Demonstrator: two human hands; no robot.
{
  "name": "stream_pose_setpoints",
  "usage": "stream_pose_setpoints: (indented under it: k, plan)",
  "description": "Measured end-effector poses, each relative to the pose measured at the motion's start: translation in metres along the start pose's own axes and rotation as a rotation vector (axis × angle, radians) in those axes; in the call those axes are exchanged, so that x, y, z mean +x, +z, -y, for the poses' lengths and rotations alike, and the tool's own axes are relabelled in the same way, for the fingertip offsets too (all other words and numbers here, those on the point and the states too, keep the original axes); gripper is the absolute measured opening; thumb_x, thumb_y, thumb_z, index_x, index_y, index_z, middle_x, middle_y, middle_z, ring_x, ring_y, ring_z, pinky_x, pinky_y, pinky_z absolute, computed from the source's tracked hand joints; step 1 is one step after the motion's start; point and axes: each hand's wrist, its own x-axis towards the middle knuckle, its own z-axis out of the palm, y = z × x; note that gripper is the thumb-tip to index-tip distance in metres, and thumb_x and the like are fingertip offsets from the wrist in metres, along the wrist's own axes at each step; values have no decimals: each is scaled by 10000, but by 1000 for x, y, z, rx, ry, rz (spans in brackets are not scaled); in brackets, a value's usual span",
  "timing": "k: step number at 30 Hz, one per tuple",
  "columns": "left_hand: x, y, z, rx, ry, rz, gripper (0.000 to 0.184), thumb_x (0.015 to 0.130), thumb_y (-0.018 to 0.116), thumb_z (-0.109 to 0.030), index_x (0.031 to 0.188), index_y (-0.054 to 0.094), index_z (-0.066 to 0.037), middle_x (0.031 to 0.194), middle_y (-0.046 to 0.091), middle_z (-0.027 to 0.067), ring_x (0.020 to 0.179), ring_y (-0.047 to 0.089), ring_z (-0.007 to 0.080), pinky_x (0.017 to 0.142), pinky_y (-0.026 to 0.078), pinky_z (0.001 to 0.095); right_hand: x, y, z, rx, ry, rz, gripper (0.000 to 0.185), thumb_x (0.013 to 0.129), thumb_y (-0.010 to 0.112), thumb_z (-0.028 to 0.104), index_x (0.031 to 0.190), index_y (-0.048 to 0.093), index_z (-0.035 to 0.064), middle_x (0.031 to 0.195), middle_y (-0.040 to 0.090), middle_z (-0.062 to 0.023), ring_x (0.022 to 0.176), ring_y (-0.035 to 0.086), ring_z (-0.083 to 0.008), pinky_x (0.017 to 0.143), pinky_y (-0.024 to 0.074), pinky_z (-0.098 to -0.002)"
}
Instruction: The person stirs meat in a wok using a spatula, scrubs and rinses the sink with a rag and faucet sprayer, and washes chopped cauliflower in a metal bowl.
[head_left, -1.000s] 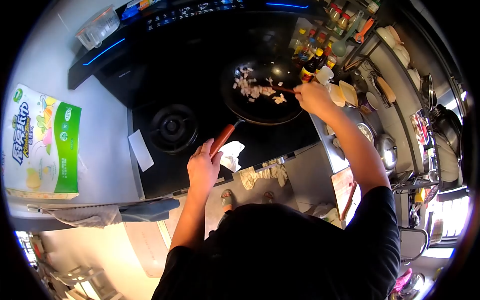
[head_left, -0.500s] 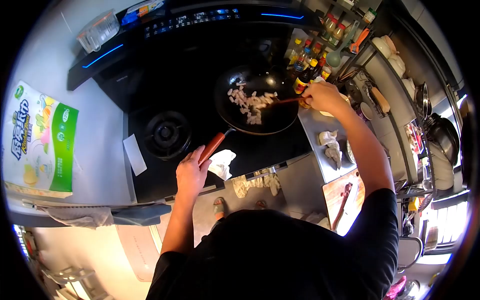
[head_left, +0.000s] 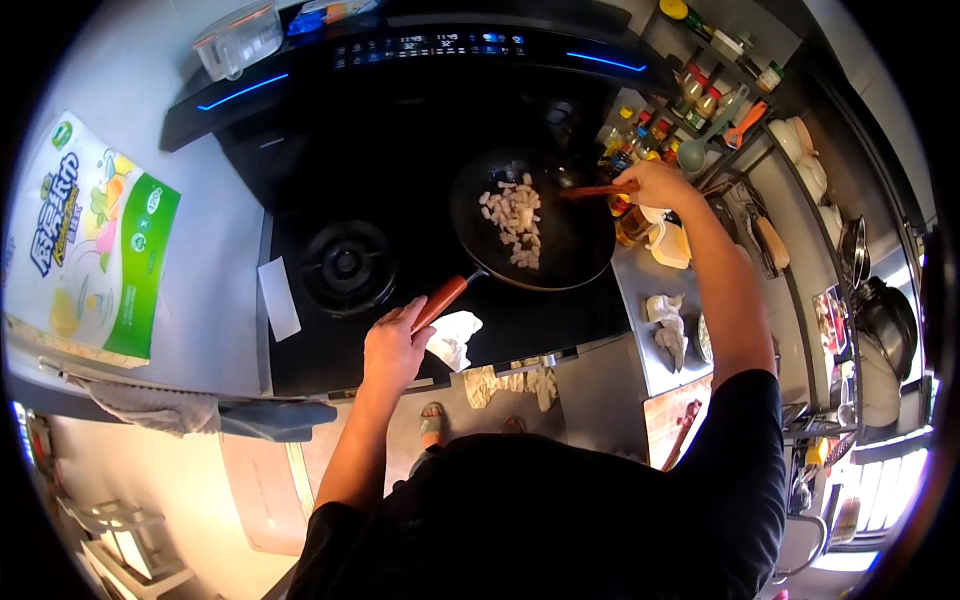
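Observation:
A black wok (head_left: 575, 255) sits on the right side of the dark stovetop. Pale diced pieces (head_left: 513, 220), perhaps meat, lie in a loose heap left of its middle. My left hand (head_left: 394, 343) is closed round the wok's reddish wooden handle (head_left: 440, 302), and a crumpled white tissue (head_left: 455, 340) lies just beside it. At the wok's right rim, my right hand (head_left: 655, 186) grips a wooden spatula (head_left: 595, 190) by its handle. The spatula's head is dark and hard to make out, over the wok and apart from the pieces.
An unused burner (head_left: 348, 262) is left of the wok. Sauce bottles (head_left: 630, 140) crowd behind my right hand, near a pale yellow container (head_left: 668, 245). Crumpled tissues (head_left: 667, 325) and a cutting board (head_left: 668, 425) lie on the right counter. A kitchen-towel pack (head_left: 95, 235) is at left.
My right hand has lifted the spatula away from the diced pieces towards the wok's upper right. The pieces now lie more gathered. The view has shifted slightly; my left hand keeps its grip.

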Motion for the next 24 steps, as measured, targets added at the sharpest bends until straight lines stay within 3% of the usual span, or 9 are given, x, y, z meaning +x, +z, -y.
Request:
stream_pose_setpoints:
  k: [2,6,7,12,16,17,20,24]
  plan:
    - [-1,-3,-2,-15,-1,-3,511,834,791,-159,1322,660,-84,1059,722,168,959,688,386,857,551,444,0,-2,18,66,-22,-14,481,777,755,65,1237,753,204,1161,742,-136,1101,683,-341,960,545,-400]
    - [-1,-3,-3,-4,11,-23,510,828,792,-151,1314,663,-71,1047,720,172,943,691,386,846,554,443,9,-32,32,-341,-102,-204,426,793,700,7,1184,768,164,1102,740,-119,1125,672,-320,944,546,-444]
    - [-1,-4,-5,-5,4,-20,508,827,792,-148,1312,663,-69,1049,721,173,941,691,385,845,554,443,7,-35,44,-385,-110,-222,324,816,668,24,1093,781,149,1062,744,-117,1073,695,-321,884,567,-454]
    - [-3,-5,-5,-13,8,-19,504,822,791,-120,1304,661,-51,1053,719,186,936,693,392,843,555,444,-1,29,89,-442,-276,-416,173,866,593,86,894,763,83,911,740,-159,861,738,-357,774,589,-449]
    - [-3,1,-2,-18,40,-65,496,816,792,-100,1287,653,-27,1050,716,198,941,694,401,847,558,449,-65,61,109,-421,-345,-305,189,886,588,85,1002,733,52,922,717,-141,843,731,-327,759,585,-438]
    - [-2,1,-3,-17,34,-62,493,817,792,-101,1284,652,-26,1053,716,199,945,695,401,850,558,449,-79,63,107,-503,-346,-257,268,883,587,73,1112,727,82,946,707,-117,831,727,-302,746,577,-427]
    - [-3,-4,-5,-13,-8,-28,488,819,793,-101,1280,649,-27,1058,715,200,954,695,399,858,559,450,-132,33,93,-292,-211,-267,432,841,595,31,1247,720,110,982,704,-168,852,703,-348,776,564,-442]
    - [-4,0,-5,-15,-14,-27,482,824,791,-106,1279,652,-25,1057,714,202,951,697,396,859,560,449,-185,-3,98,-264,-147,-175,450,788,625,18,1207,752,124,887,699,-166,835,698,-354,774,556,-457]
